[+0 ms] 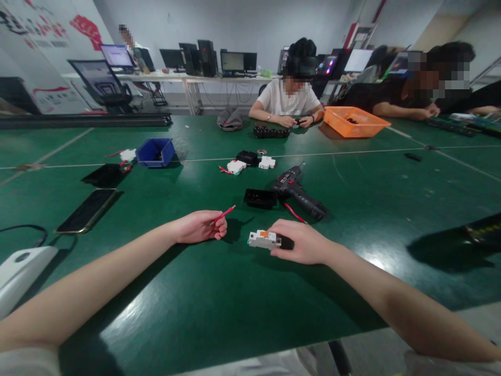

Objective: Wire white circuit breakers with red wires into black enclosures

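Note:
Pinched in my left hand (200, 226) is a short red wire (225, 213), its bare end pointing up and to the right. My right hand (299, 241) grips a white circuit breaker (263, 239) with an orange toggle, and a dark part shows between the fingers. The breaker lies to the right of the wire, apart from it. Beyond my right hand rest a black power screwdriver (299, 193) and a small black tray (260, 198) with tiny parts inside. Another red wire (294, 212) lies beside the screwdriver.
Farther out are white breakers (236, 166), a black block (247, 157) and a blue bin (155, 153). A phone (87, 210) and a white device (24, 274) lie at left. An orange basket (354, 122) stands near a co-worker (289, 99). A dark cylindrical object (483, 230) is at right.

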A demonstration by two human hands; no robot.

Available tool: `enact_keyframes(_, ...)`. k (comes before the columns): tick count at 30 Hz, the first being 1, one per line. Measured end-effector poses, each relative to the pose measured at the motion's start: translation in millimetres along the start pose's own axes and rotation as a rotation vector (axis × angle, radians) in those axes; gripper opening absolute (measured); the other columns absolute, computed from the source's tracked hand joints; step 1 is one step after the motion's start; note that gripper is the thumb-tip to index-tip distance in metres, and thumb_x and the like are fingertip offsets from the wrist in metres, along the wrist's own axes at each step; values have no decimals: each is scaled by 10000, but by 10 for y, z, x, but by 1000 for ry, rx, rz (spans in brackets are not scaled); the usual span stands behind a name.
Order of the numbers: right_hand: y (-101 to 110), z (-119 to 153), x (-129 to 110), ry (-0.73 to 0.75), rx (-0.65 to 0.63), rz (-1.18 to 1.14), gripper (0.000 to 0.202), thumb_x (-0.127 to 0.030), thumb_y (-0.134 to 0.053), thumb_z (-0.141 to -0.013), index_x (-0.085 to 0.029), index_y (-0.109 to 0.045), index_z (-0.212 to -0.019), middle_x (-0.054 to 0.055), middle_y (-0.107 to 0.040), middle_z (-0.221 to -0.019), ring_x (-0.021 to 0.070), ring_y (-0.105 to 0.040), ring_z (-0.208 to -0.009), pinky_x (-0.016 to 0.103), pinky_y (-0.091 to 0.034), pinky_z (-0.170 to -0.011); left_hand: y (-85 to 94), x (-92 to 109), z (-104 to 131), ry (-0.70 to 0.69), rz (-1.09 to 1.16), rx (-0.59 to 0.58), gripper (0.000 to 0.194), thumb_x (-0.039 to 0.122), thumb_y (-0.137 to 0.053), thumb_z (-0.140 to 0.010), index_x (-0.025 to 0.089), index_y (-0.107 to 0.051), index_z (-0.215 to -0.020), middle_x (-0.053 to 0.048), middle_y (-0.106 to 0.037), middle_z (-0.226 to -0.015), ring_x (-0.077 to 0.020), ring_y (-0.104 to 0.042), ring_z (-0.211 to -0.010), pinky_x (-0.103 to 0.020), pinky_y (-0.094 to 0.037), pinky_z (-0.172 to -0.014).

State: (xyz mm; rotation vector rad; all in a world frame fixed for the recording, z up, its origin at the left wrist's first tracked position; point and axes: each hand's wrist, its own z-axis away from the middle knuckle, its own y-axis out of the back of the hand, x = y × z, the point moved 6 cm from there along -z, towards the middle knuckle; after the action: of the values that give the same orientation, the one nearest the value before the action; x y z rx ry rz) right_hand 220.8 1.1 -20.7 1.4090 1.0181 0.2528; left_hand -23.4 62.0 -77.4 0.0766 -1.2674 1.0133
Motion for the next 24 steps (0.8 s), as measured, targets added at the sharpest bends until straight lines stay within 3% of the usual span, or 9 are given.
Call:
enact_keyframes(4,192,62,90,-75,-52,226,323,-520,-666,-884,-203,-608,-863,45,-654,-811,202,-584,-713,303,-388,-609,-15,5,7,-14,-14,-10,330,361,-568,-975,156,-521,-721,-43,-557,-779,-162,-578,-765,-245,-506,-691)
enact_keyframes(8,196,157,171,-196,-271,277,445,-598,-624,-877,-213,-527,-676,13,-615,-663,164,-522,-596,286,-289,-564,-21,11,10,-43,-24,-30,323,375,-659,-926,149,-530,-733,-34,-561,-778,-153,-582,-760,-236,-496,-682)
enact_keyframes(13,98,210,173,-321,-419,302,249,-335,-631,-801,-207,-515,-621,22,-635,-634,162,-547,-581,280,-275,-551,-11,2,7,-58,-35,-44,331,384,-723,-885,143,-546,-743,-29,-571,-779,-146,-593,-757,-233,-484,-673)
enact_keyframes(21,33,179,172,-297,-383,291,168,-275,-593,-807,-206,-555,-659,21,-665,-672,162,-583,-598,277,-279,-541,2,-5,9,-57,-52,-43,280,321,-802,-820,128,-600,-835,-46,-637,-805,-147,-617,-770,-239,-480,-684)
enact_keyframes(24,26,143,208,-283,-304,360,167,-269,-567,-855,-201,-577,-702,33,-689,-718,170,-605,-622,285,-271,-539,2,-6,10,-55,-60,-48,257,309,-779,-842,129,-596,-835,-52,-643,-816,-147,-616,-778,-247,-486,-697)
